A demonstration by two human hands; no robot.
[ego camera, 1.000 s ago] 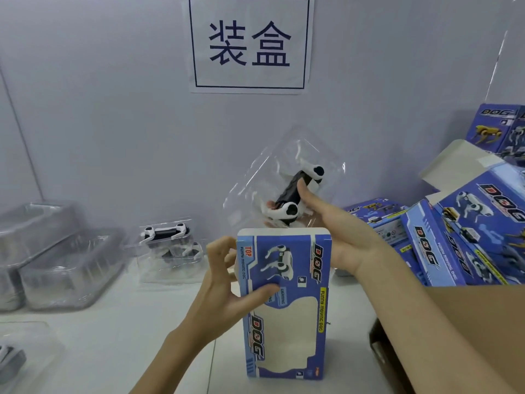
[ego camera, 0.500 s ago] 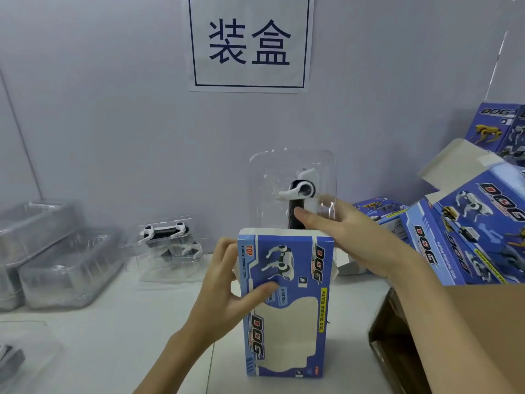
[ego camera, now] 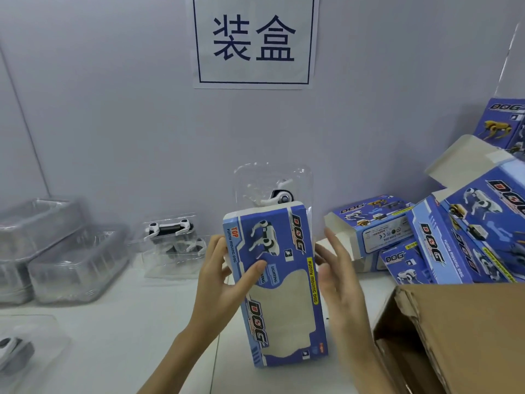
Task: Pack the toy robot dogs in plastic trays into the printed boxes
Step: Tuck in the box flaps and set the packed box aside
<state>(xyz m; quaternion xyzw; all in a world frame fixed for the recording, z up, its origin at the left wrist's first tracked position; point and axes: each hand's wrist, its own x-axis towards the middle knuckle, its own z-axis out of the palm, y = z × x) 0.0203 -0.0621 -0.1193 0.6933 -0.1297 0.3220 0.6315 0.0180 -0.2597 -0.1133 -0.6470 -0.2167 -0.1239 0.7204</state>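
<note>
Tabletop (ego camera: 113, 336): tray (ego camera: 272, 183) half inside box (ego camera: 279, 282)

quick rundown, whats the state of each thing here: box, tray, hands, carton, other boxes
box in hand: upright on the table, top open
tray with toy dog: partly inside that box, top end sticking out
left hand: grips the box, thumb on its front
right hand: open, fingers straight, beside the box
cardboard carton: open
flat-lying box: end flap open
tray by the wall: holds a toy dog, not boxed
</note>
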